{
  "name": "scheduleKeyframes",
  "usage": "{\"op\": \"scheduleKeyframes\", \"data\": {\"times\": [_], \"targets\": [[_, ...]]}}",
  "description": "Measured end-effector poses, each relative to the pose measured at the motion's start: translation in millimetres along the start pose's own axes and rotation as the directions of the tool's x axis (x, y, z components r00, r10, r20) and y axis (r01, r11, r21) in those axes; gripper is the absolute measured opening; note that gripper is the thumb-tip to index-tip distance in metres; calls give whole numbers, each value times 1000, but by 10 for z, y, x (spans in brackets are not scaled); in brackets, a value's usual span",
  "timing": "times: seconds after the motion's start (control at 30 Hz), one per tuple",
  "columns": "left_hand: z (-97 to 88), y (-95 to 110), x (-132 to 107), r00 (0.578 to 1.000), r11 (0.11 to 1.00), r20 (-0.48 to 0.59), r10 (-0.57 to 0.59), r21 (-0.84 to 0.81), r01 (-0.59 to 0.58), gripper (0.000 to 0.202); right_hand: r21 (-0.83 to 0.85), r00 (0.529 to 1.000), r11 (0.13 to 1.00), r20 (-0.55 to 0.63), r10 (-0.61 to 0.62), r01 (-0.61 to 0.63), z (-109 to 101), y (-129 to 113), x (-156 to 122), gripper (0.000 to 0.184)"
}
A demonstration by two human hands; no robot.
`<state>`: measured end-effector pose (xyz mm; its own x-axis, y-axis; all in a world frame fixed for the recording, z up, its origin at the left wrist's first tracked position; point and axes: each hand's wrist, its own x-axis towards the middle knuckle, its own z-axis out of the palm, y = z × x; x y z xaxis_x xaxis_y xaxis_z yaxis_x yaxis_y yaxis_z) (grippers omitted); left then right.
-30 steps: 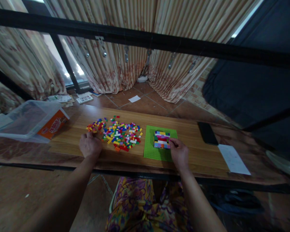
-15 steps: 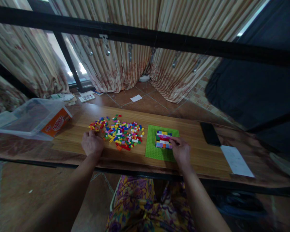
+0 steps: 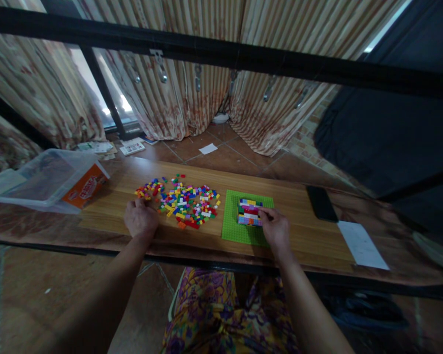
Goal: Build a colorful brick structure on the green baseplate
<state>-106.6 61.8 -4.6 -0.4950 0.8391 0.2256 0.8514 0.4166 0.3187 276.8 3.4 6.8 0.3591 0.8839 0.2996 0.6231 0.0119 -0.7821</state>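
On the green baseplate (image 3: 230,231) stands a block of toy bricks (image 3: 249,214) in stacked, many-coloured rows. My right hand (image 3: 276,227) is at the right side of that block, thumb and fingertips pinched together against it. Whatever sits between those fingertips is too small to make out. To the left, a pile of loose toy bricks (image 3: 186,201) is spread on the wooden board. My left hand (image 3: 141,219) rests on the board at the pile's left edge, its fingers curled in and partly hidden beside a few orange and red bricks.
A clear plastic box (image 3: 40,179) with an orange label stands at the far left. To the right lie a black phone (image 3: 321,203) and a white sheet of paper (image 3: 362,245). A dark metal bar (image 3: 221,48) crosses above the table, before striped curtains (image 3: 192,108).
My right hand has barely shifted at the right side of the brick block. My left hand stays where it was. The view has moved very slightly.
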Motion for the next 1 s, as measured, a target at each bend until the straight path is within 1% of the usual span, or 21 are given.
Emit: {"op": "scheduleKeyframes", "data": {"times": [0.07,0.13,0.27,0.4,0.47,0.57,0.87,0.93,1.0], "targets": [[0,-1,1,1000,1000,1,0,1,0,37,58,999,997,-5,55,-54,18,12,11,30],[-2,-1,1,1000,1000,-1,1,0,-1,37,150,992,981,-8,129,-126,43,27,28,29],[-15,8,-6,1000,1000,0,0,-4,0,36,355,958,895,-3,288,-268,91,53,86,29],[-22,12,-14,1000,1000,-4,1,2,-1,37,434,930,832,43,365,-346,99,75,146,30],[-18,8,-16,1000,1000,-4,10,4,-10,36,442,925,821,55,376,-360,92,89,160,30],[-10,1,-18,1000,1000,-9,20,5,-20,36,440,931,828,56,361,-348,81,109,165,30],[-20,12,-14,1000,1000,1,11,13,-11,37,340,959,898,49,281,-280,38,73,143,36],[-16,9,-12,1000,1000,4,14,13,-14,37,344,960,899,33,278,-272,20,44,107,35],[-11,5,-12,1000,1000,-1,15,6,-15,37,349,963,903,-11,271,-250,5,9,65,36]]}}
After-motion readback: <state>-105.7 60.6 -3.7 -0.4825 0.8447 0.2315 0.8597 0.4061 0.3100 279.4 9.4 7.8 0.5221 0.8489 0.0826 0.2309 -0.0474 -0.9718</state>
